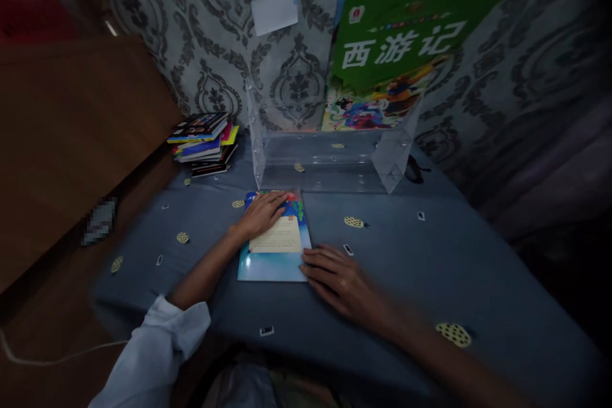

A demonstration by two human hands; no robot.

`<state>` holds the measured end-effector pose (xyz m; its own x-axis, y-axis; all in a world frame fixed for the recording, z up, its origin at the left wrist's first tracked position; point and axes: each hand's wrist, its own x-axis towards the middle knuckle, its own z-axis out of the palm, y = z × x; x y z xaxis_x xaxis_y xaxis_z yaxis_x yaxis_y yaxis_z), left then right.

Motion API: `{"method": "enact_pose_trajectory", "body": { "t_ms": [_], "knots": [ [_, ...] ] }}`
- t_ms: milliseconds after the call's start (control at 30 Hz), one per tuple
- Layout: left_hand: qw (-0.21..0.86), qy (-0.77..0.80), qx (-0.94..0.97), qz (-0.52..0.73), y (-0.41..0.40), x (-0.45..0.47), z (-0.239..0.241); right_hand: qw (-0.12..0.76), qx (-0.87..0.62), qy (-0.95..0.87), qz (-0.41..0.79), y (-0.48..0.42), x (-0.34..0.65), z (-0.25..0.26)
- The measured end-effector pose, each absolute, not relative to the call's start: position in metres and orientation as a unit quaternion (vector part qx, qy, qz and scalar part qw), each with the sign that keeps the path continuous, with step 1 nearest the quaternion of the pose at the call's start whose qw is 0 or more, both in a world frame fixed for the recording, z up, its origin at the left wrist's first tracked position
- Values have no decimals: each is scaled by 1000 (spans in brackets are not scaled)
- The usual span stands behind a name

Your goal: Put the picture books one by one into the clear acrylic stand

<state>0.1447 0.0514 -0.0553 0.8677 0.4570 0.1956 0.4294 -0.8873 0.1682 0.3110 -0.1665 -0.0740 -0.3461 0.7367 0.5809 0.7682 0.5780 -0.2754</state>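
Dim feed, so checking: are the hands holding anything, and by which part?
No grip: the book lies flat, left hand resting on its top half, right hand touching its lower right edge.

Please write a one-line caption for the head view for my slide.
Left hand flat on a book, right hand at its edge, on a grey cloth before a clear stand.

left hand [262,213]: pale sleeve [157,350], rolled up | right hand [335,277]: forearm [430,357] bare
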Motion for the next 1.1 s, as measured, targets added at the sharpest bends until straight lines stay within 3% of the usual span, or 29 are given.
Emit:
{"method": "enact_pose_trajectory", "body": {
  "t_ms": [400,800,1100],
  "knots": [
    [78,275,940,186,57,105,-64,362,-430,-827,-5,-152,311,-72],
    [78,322,920,210,58,107,-72,236,-454,-859,36,-55,281,-75],
    [85,327,915,221,59,105,-72,232,-564,-792,18,5,295,-95]
  ]
}}
